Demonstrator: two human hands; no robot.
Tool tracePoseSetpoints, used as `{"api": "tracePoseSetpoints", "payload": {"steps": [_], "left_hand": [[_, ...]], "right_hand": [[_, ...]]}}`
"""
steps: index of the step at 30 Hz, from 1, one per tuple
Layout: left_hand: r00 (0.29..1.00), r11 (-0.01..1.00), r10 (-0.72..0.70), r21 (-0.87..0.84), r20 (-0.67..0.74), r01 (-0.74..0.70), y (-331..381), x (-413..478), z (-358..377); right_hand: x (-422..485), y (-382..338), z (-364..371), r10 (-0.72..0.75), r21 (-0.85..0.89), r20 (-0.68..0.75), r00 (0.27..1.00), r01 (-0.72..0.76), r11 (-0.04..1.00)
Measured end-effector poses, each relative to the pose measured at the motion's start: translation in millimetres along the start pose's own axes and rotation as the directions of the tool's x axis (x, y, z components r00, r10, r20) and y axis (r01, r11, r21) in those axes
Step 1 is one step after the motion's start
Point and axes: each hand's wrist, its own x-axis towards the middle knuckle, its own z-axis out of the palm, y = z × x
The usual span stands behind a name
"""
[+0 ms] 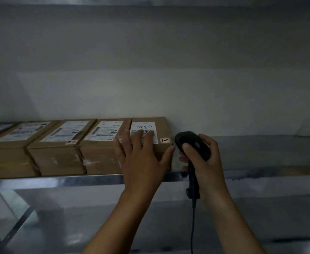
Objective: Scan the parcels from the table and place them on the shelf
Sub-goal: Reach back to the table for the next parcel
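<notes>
A row of brown cardboard parcels with white labels stands on the metal shelf [58, 181]. The rightmost parcel [162, 126] carries a label with handwritten digits and a small tag at its front corner. My left hand [141, 158] lies spread over this parcel's front and top, fingers straight on the label, thumb at its right edge. Just right of the parcel, my right hand [203, 162] grips a black handheld barcode scanner [192, 143], its head turned toward the parcel. The scanner's cable hangs down between my forearms.
Three more labelled parcels [58, 143] fill the shelf to the left, packed side by side. To the right of the scanner the shelf surface [269, 154] is bare up to the white wall behind. A lower shelf level with a diagonal brace [16, 226] lies below.
</notes>
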Motion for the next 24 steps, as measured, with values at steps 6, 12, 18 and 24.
{"api": "tracePoseSetpoints", "payload": {"steps": [6, 12, 18, 24], "left_hand": [[0.988, 0.961, 0.155, -0.229, -0.027, -0.157, -5.8, -20.7, -7.1], [0.963, 0.788, 0.257, -0.558, -0.083, -0.259, -5.2, -69.6, -1.2], [0.897, 0.76, 0.33, -0.647, 0.293, -0.068, 14.1, -154.4, 36.1], [0.628, 0.768, 0.536, -0.635, 0.564, -0.085, 50.5, -226.6, 52.1]], "right_hand": [[-23.2, -2.3, 4.0, -0.05, -0.048, -0.16, 0.986, 0.043, 0.998], [-66.0, -3.5, -12.7, -0.12, -0.13, -0.397, 0.91, 0.074, 0.989], [-147.5, 7.2, -62.5, -0.184, -0.247, -0.628, 0.756, 0.03, 0.969], [-228.6, -5.9, -121.6, -0.234, -0.274, -0.801, 0.551, 0.009, 0.962]]}}
